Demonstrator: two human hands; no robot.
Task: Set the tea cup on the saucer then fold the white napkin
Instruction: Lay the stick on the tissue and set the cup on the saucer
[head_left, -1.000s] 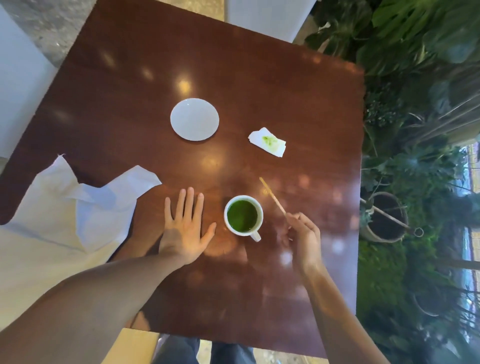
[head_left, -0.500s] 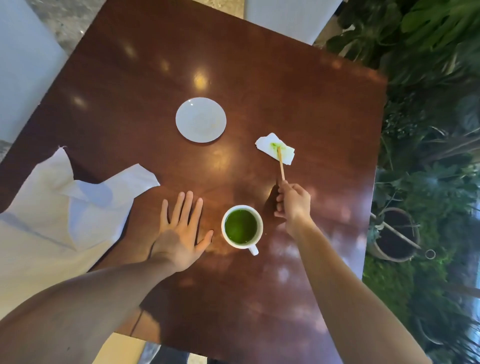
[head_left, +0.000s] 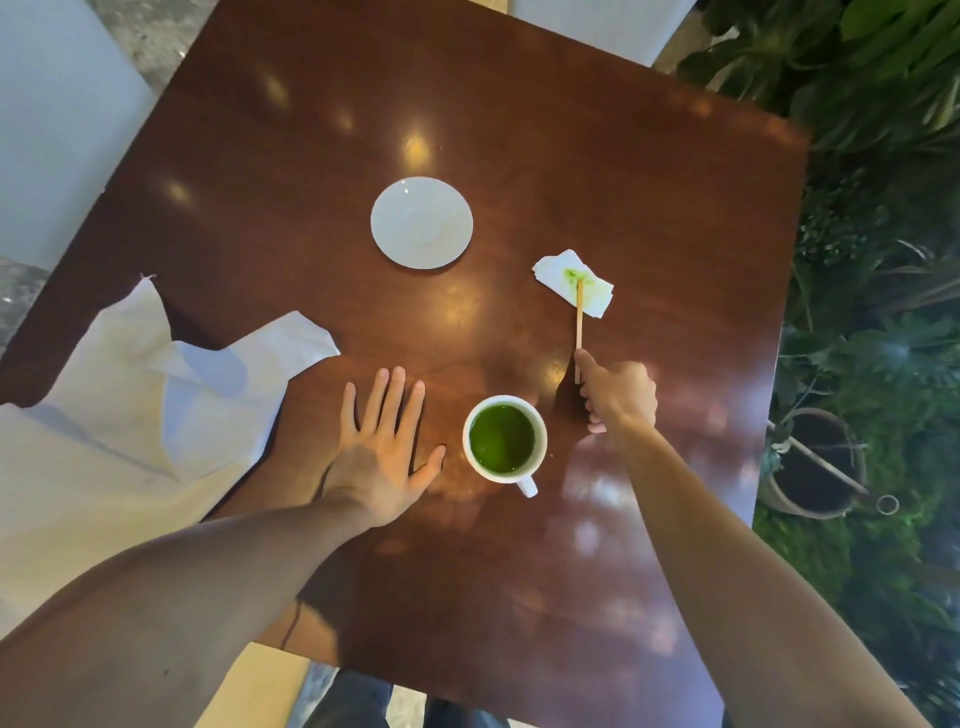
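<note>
A white tea cup (head_left: 537, 439) full of green tea stands on the dark wooden table (head_left: 519, 130), its handle pointing toward me. The empty white saucer (head_left: 422, 222) lies farther back, apart from the cup. A large crumpled white napkin (head_left: 130, 415) is spread at the table's left edge. My left hand (head_left: 382, 449) rests flat and open on the table, just left of the cup. My right hand (head_left: 615, 392), right of the cup, holds a wooden stir stick (head_left: 578, 314) whose far tip rests on a small green-stained paper tissue (head_left: 550, 270).
Leafy plants (head_left: 883, 130) and a round pot (head_left: 815, 462) crowd the floor past the table's right edge. White seat surfaces (head_left: 57, 104) stand at the far left and beyond the far edge. My legs show below the near edge.
My right hand carried the stir stick from beside the cup forward to the stained tissue and set its tip there. My left hand and the cup stayed put.
</note>
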